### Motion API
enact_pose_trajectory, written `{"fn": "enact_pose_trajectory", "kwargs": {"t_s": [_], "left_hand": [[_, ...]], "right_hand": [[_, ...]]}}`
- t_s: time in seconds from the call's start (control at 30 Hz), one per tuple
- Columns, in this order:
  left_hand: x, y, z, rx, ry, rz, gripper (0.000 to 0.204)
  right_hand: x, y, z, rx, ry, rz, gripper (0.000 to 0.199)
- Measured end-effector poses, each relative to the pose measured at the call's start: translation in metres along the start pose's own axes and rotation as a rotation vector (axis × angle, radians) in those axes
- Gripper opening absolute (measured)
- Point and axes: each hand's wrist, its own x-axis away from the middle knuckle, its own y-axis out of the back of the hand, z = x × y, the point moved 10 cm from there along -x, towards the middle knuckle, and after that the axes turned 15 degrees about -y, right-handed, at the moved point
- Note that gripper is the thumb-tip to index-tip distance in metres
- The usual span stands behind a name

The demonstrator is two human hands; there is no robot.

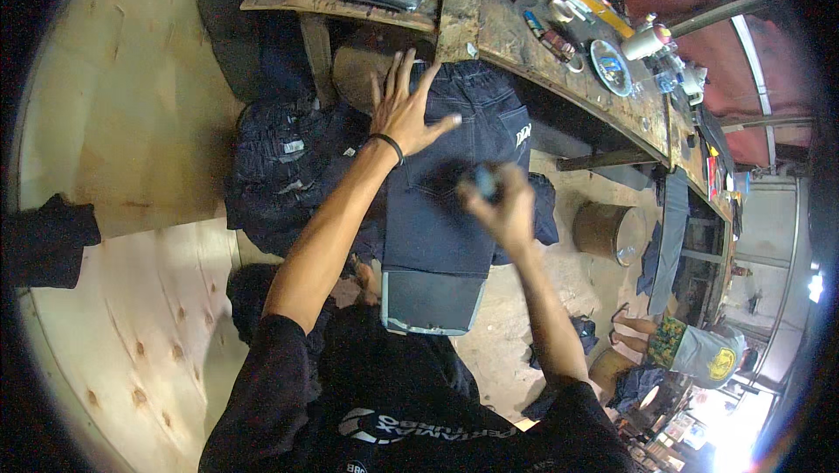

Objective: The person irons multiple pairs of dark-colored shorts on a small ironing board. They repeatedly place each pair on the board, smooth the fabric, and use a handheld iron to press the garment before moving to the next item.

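Observation:
Dark denim trousers (pixel 446 228) with back pockets and white lettering lie in front of me over a dark board (pixel 433 302) with worn pale edges. My left hand (pixel 406 110) rests open with fingers spread near the waistband, a black band on its wrist. Over the trousers, to the right of their middle, my right hand (pixel 507 206) is closed around a small rounded bluish object (pixel 483 183). Motion smears that hand and the object, so its kind cannot be made out.
Piled dark denim (pixel 280 167) lies to the left. Ahead stands a worn wooden table (pixel 516 58) with a metal dish (pixel 610 67) and a thread cone (pixel 647 41). A round wooden stool (pixel 609 233) stands right; another person (pixel 699 352) is farther off.

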Motion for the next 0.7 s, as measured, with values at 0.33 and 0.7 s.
{"fn": "enact_pose_trajectory", "kwargs": {"t_s": [0.33, 0.7], "left_hand": [[0.018, -0.05, 0.053, -0.167, 0.365, 0.263, 0.148], [0.212, -0.069, 0.012, 0.662, 0.61, -0.086, 0.096]], "right_hand": [[-0.024, -0.071, 0.031, 0.089, 0.362, 0.019, 0.057], [-0.033, -0.007, -0.127, -0.018, -0.388, 0.139, 0.092]]}}
